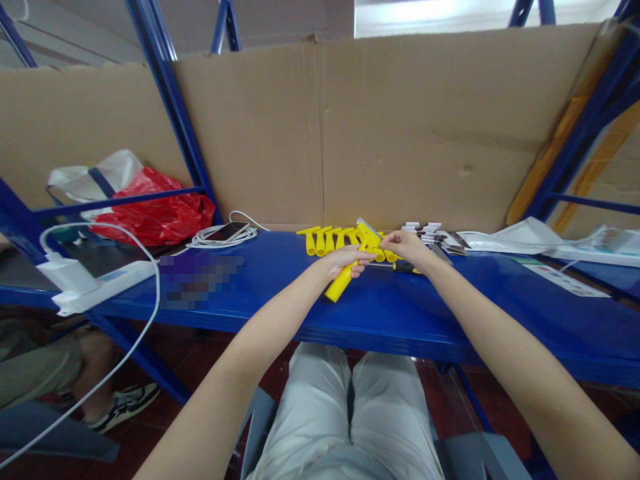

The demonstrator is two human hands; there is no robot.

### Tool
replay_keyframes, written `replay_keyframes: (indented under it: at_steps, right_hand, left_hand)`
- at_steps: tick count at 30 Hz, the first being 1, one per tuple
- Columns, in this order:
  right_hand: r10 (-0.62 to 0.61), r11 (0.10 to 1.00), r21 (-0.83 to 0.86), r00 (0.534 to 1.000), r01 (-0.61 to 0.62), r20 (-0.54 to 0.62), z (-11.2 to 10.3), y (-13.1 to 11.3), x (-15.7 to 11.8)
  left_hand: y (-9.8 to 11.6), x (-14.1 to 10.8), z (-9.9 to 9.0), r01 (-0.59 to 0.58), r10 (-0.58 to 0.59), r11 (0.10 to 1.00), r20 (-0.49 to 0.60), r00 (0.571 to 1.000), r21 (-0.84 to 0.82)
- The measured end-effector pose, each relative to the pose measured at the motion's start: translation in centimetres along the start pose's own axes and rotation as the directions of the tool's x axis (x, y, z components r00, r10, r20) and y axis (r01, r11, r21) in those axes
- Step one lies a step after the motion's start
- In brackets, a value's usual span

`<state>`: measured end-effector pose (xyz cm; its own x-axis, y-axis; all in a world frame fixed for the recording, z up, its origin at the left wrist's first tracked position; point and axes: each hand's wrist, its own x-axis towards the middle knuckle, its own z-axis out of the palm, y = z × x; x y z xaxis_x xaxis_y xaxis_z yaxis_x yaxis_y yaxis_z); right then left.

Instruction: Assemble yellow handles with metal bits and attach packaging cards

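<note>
My left hand [349,261] is closed around the handle of a yellow scraper [341,283], tilted with its broad head up and its handle end toward me. The head has a pale strip along its top edge. My right hand [406,245] has its fingers pinched together beside the scraper's head; whatever lies between the fingertips is too small to tell. Just behind my hands, several more yellow scrapers [321,243] lie in a row on the blue table [370,313]. A screwdriver [406,267] with a yellow and black handle rests below my right hand.
Small black-and-white packets [425,230] sit right of the row. A phone [229,231] and coiled white cable [203,238] lie at the left, near a red plastic bag [157,207] and a power strip [107,287]. Cardboard [390,127] walls the back. Another person's leg [97,367] shows at left.
</note>
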<state>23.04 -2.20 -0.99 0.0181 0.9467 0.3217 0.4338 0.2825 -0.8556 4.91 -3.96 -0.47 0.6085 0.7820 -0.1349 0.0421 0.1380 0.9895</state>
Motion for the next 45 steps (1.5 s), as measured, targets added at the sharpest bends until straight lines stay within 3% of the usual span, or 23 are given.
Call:
replay_keyframes:
  at_steps: [12, 18, 21, 45]
  right_hand:
    - [0.141, 0.980, 0.151, 0.985, -0.125, -0.101, -0.45, -0.15, -0.26]
    - [0.174, 0.891, 0.411, 0.981, -0.192, 0.082, -0.13, -0.35, -0.64]
    - [0.141, 0.854, 0.492, 0.985, -0.171, 0.097, 0.03, -0.53, -0.77]
    - [0.033, 0.868, 0.490, 0.993, -0.085, 0.114, -0.22, 0.06, -0.61]
  left_hand:
    - [-0.05, 0.03, -0.11, -0.023, 0.025, 0.998, 0.027, 0.999, -0.058]
    - [0.01, -0.07, -0.08, -0.054, 0.057, 0.996, 0.042, 0.997, -0.068]
    - [0.04, -0.11, -0.09, -0.069, 0.073, 0.995, 0.050, 0.996, -0.076]
    - [0.34, -0.52, 0.34, -0.109, 0.112, 0.991, 0.033, 0.993, -0.078]
